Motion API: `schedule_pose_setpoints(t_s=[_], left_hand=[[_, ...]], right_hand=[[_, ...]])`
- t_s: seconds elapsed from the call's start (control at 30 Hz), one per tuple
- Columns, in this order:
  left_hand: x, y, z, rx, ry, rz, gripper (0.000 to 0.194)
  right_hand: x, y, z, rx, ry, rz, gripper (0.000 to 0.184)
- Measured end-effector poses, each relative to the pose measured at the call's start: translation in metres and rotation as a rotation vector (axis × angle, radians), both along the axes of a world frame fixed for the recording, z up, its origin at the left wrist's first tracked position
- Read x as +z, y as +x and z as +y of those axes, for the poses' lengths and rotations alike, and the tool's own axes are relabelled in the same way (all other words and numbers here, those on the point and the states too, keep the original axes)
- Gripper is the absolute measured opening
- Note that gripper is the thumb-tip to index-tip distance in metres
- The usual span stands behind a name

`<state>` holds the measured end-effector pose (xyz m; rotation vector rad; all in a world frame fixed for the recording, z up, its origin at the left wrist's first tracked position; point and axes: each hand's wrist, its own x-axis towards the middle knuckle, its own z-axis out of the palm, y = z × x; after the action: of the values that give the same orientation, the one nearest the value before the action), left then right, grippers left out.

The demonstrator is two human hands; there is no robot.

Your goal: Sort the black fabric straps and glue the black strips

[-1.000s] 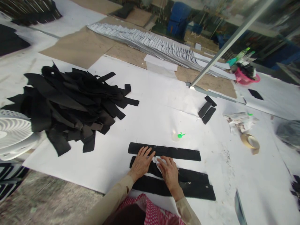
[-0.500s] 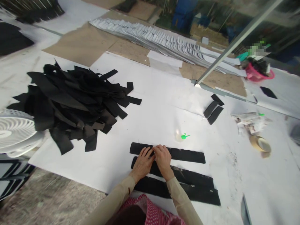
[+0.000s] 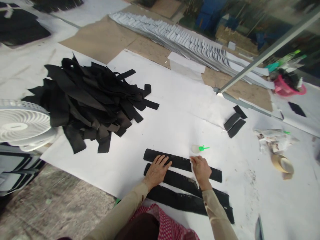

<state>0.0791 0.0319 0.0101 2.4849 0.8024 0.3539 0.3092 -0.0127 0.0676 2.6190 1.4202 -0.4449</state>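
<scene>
Three long black strips lie side by side on the white sheet (image 3: 175, 110) in front of me: the far strip (image 3: 180, 162), the middle strip (image 3: 178, 180) and the near strip (image 3: 180, 201). My left hand (image 3: 158, 170) rests flat with fingers spread across the left ends of the far and middle strips. My right hand (image 3: 201, 169) is closed on a small white cloth (image 3: 193, 170) and presses it on the far strip, right of its middle. A small bottle with a green nozzle (image 3: 198, 148) lies just beyond the far strip.
A big heap of black strips (image 3: 87, 100) lies at the left, with a white fan (image 3: 22, 125) beside it. Short black pieces (image 3: 235, 120) lie at the right, then crumpled paper (image 3: 273, 140) and a tape roll (image 3: 282, 163). White cut pieces (image 3: 190, 43) are fanned out at the back.
My right hand with the cloth went from the middle strip up to the far strip, then slid right along it. My left hand stayed pressed on the strips' left ends.
</scene>
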Motion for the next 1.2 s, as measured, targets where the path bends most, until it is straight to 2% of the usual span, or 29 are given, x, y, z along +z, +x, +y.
schedule_pose_setpoints(t_s=[0.07,0.1,0.23,0.3,0.37,0.5,0.57,0.67,0.73,0.83,0.93,1.0,1.1,1.2], left_hand=[[0.000,0.000,0.000,0.010,0.002,-0.010,0.045],[0.000,0.000,0.000,0.012,0.003,-0.011,0.045],[-0.001,0.000,0.000,-0.001,0.015,-0.003,0.045],[0.000,0.000,0.000,-0.007,0.022,0.004,0.044],[0.000,0.001,0.000,-0.008,0.029,0.008,0.045],[0.001,0.001,0.000,0.001,0.048,-0.011,0.046],[0.000,0.001,0.000,0.008,0.055,-0.021,0.044],[-0.001,0.001,-0.001,0.010,0.054,-0.022,0.035],[-0.001,0.001,-0.001,0.006,0.055,-0.018,0.033],[-0.001,0.001,-0.001,0.007,0.058,-0.018,0.042],[0.001,0.001,-0.001,0.008,0.057,-0.027,0.046],[0.001,0.001,-0.001,0.010,0.059,-0.036,0.045],[0.001,0.001,-0.002,0.009,0.059,-0.040,0.046],[0.000,0.001,-0.001,0.005,0.046,-0.029,0.047]], right_hand=[[0.010,0.008,0.001,-0.017,-0.024,-0.012,0.022],[0.011,0.003,0.004,-0.006,-0.021,0.002,0.021],[-0.002,-0.056,0.022,0.095,0.025,0.132,0.020],[-0.010,-0.070,0.025,0.072,0.019,0.151,0.020],[-0.011,-0.058,0.022,-0.008,0.002,0.124,0.021],[0.001,-0.020,0.014,-0.126,-0.038,0.077,0.020],[0.002,-0.028,0.021,-0.098,-0.024,0.107,0.018],[-0.008,-0.063,0.035,-0.027,0.015,0.180,0.018],[-0.014,-0.074,0.034,-0.030,0.016,0.203,0.019],[-0.011,-0.047,0.018,-0.125,-0.022,0.166,0.021],[0.005,-0.001,0.004,-0.239,-0.086,0.094,0.022],[0.015,0.011,0.006,-0.273,-0.109,0.057,0.023],[0.017,-0.011,0.021,-0.209,-0.080,0.074,0.025],[0.005,-0.054,0.034,-0.077,-0.051,0.187,0.021]])
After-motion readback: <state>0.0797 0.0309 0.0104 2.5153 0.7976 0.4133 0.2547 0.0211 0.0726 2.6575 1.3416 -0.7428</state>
